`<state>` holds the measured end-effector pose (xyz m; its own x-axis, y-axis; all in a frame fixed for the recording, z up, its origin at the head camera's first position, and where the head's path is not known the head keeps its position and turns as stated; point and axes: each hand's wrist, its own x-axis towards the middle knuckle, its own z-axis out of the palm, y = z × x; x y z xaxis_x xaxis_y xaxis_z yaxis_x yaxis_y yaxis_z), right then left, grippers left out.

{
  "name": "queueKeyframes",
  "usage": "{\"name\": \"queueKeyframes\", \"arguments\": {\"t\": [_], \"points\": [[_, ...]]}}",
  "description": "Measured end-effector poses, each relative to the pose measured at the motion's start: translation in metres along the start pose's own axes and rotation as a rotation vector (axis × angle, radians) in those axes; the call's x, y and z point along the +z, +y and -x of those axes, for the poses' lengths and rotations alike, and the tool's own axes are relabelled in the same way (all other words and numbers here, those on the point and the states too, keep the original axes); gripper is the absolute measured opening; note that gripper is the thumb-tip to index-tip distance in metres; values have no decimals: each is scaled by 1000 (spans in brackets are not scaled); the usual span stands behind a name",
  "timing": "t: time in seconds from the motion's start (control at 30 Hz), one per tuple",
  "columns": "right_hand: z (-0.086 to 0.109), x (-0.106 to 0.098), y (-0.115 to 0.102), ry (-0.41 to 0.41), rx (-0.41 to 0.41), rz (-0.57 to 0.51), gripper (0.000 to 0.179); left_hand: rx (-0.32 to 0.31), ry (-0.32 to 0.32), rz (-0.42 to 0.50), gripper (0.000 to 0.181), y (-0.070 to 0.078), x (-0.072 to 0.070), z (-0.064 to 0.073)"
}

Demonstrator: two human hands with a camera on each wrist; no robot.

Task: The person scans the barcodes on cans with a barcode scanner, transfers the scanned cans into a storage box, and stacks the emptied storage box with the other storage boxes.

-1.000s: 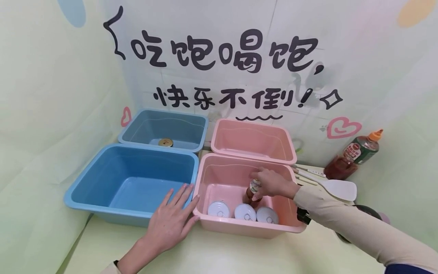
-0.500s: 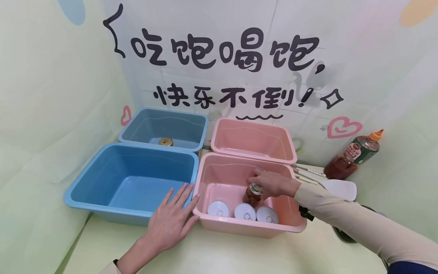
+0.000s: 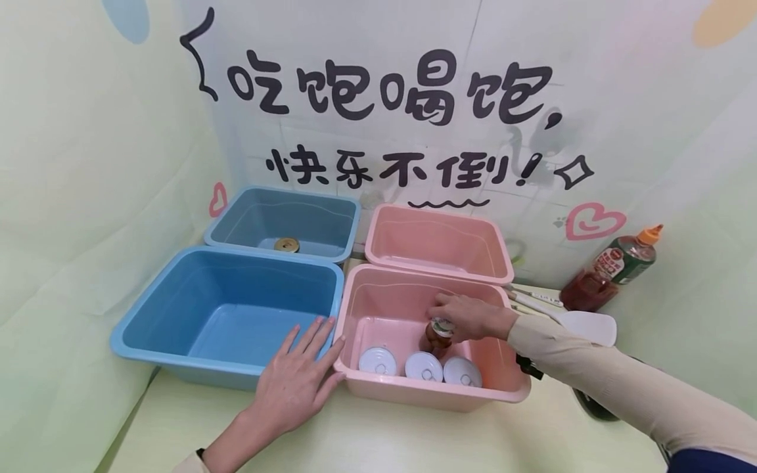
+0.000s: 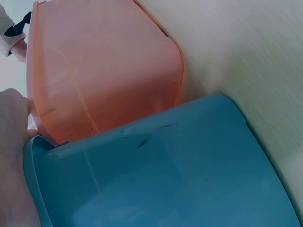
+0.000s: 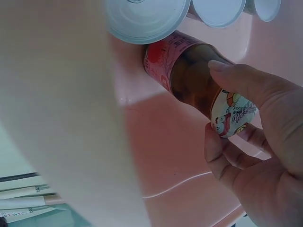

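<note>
The right hand [image 3: 470, 316] pinches a round brown glass bottle [image 5: 191, 73] near its top, likely easiest to reach. The left hand [image 3: 296, 382], fingers spread, seemingly steadies the blue rectangular plastic tub [image 3: 236, 332]

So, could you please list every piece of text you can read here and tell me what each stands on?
"吃饱喝饱," on the patterned backdrop, upper line.
"快乐不倒!" on the same backdrop, lower line.
Sauce bottle with an orange cap: label too small to read surely.
Small bottle in the right hand: print on body and cap end too blurred.
Utensil handle: marks too small.
Gold-coloured disc: mark unreadable.
</note>
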<state>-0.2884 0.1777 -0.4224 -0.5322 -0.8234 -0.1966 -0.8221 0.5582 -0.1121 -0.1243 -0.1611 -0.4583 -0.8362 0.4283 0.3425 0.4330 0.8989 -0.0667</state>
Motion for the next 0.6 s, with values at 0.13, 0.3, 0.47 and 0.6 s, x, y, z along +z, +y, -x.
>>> {"name": "queueKeyframes", "arguments": {"t": [0.13, 0.3, 0.47, 0.6], "points": [[-1, 0, 1, 10, -10, -12, 41, -5, -10, 4, 55, 0, 0, 0], [0, 1, 3, 28, -17, -23, 40, -5, -14, 10, 56, 0, 1, 0], [2, -6, 4, 79, -17, -59, 40, -11, -29, 11, 56, 1, 1, -1], [5, -16, 4, 150, -18, -73, 38, -15, -33, 9, 56, 1, 0, -1]]}}
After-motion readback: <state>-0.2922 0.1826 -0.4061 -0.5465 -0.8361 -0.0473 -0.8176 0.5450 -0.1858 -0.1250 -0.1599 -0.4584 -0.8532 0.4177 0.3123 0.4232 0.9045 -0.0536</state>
